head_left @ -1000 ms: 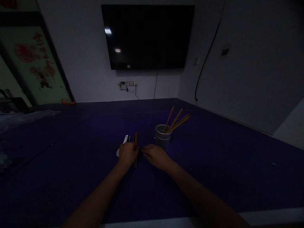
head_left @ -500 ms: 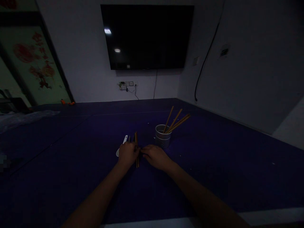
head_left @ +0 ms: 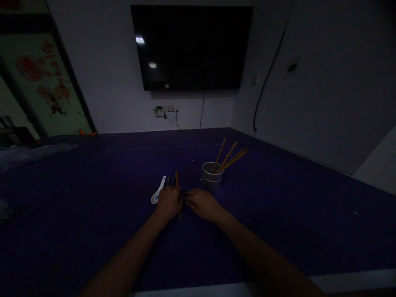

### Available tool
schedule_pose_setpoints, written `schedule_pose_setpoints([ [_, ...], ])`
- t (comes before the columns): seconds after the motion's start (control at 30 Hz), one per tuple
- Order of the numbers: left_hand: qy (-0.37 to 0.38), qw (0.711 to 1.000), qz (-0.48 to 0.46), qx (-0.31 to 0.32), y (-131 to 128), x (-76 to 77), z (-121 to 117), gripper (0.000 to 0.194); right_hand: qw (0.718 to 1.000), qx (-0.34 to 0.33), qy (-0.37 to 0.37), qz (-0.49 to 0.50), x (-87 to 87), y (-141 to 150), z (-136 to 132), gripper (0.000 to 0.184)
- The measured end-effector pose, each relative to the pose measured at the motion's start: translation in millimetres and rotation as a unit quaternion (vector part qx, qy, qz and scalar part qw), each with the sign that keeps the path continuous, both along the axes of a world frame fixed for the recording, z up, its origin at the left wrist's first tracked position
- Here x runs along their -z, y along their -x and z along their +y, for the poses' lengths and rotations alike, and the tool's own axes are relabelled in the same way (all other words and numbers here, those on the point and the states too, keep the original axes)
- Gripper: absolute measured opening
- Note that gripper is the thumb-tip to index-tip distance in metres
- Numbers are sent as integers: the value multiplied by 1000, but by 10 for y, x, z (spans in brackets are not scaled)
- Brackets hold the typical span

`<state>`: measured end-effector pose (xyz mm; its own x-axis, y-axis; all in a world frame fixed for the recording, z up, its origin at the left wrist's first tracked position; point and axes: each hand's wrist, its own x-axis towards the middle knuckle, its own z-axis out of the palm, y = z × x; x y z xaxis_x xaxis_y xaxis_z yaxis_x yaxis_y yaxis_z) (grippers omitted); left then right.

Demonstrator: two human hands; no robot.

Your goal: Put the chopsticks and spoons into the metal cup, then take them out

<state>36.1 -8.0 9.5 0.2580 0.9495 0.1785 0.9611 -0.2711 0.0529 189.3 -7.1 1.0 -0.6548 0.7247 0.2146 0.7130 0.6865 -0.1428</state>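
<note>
A pair of wooden chopsticks (head_left: 177,179) lies lengthwise on the dark blue surface, passing behind my left hand (head_left: 169,202). The fingers of that hand are closed, and dim light hides what is in them. Just right of it, my right hand (head_left: 202,203) is pinched closed, fingertips almost meeting the left ones at something dark and too small to name. A white soup spoon (head_left: 159,190) lies beside my left hand, its bowl toward me. Between spoon and chopsticks, the ends of dark, slim utensils (head_left: 168,180) show; my left hand covers the rest.
Behind my right hand stands a grey cup (head_left: 212,181) with several wooden chopsticks (head_left: 229,158) leaning out to the right. Clear plastic wrap (head_left: 34,154) lies at the far left. A television (head_left: 194,47) hangs on the wall above power outlets (head_left: 167,109).
My left hand has shifted slightly down and right, uncovering more of the spoon's bowl. My right hand stays almost in place, still pinched close to the left fingertips.
</note>
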Motion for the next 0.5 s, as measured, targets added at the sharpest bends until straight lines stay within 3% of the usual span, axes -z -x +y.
schedule_pose_setpoints([
  [0.5,4,1000,-17,-3,-60,22,-24,27,1000,15,-2,10,-14,12,-19,26],
])
